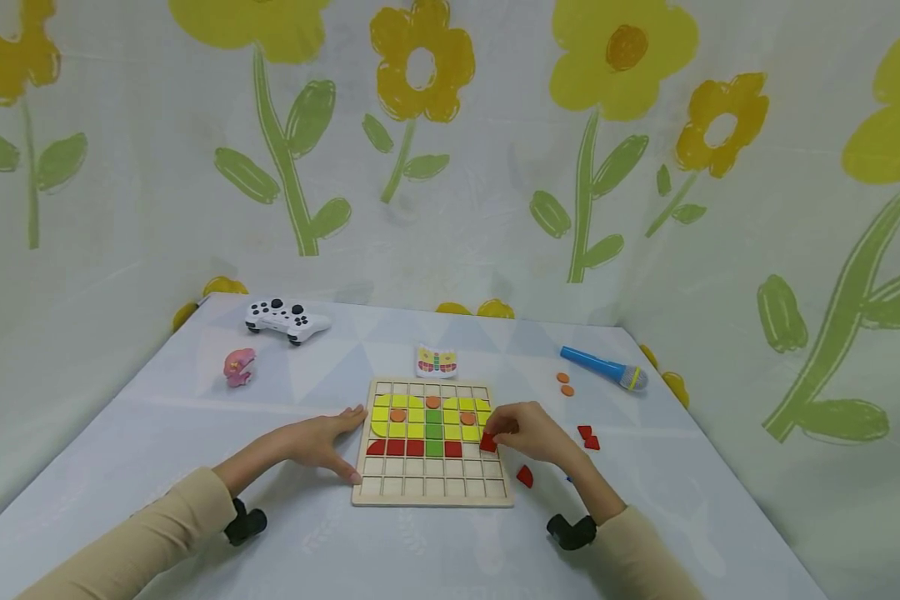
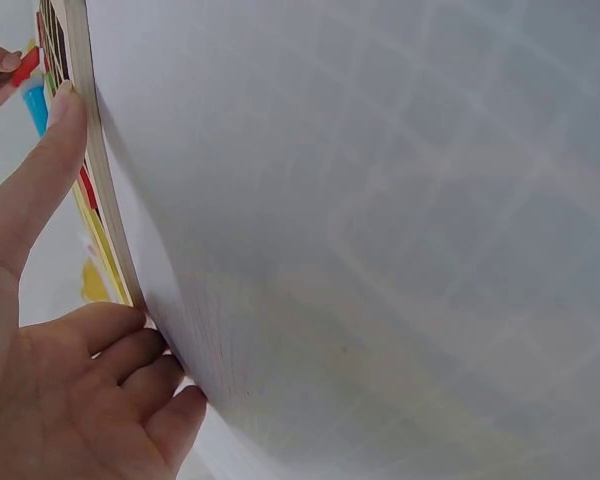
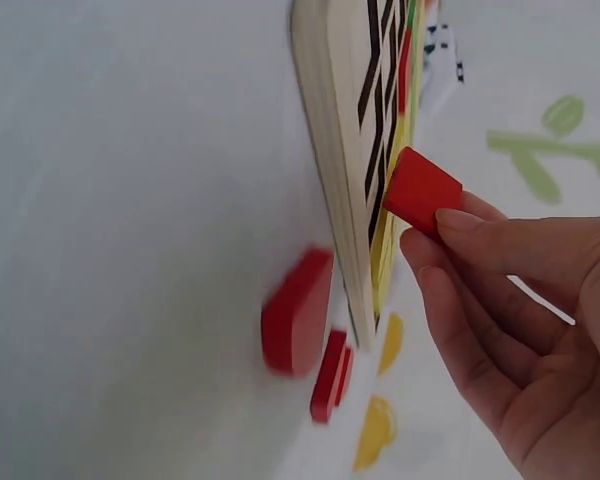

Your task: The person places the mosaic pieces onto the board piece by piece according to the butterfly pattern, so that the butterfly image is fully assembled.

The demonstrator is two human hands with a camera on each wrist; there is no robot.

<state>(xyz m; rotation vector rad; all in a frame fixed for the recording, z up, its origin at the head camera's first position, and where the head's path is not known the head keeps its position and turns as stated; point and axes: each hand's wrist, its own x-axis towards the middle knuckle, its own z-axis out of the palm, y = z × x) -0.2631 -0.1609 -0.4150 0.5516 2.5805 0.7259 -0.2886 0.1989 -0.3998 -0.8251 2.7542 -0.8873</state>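
A wooden grid board [image 1: 432, 502] lies on the table, holding yellow tiles [image 1: 378, 429], a green column [image 1: 434, 432], orange discs and a row of red tiles [image 1: 395, 447]. My left hand [image 1: 318, 442] rests at its left side, thumb and fingers spread apart along the edge. In the left wrist view the thumb [image 2: 42, 170] lies against the rim and the fingertips touch the tabletop. Over the board's right side, my right hand [image 1: 531, 429] pinches a red square tile [image 3: 423, 190] between thumb and fingers, tilted above the grid cells.
Loose red pieces [image 1: 525, 476] and orange discs [image 1: 563, 378] lie right of the board. Behind it is a small pattern card [image 1: 437, 362]. A blue microphone [image 1: 603, 367] is at the far right; a white game controller [image 1: 285, 320] and pink toy [image 1: 238, 367] are at the left.
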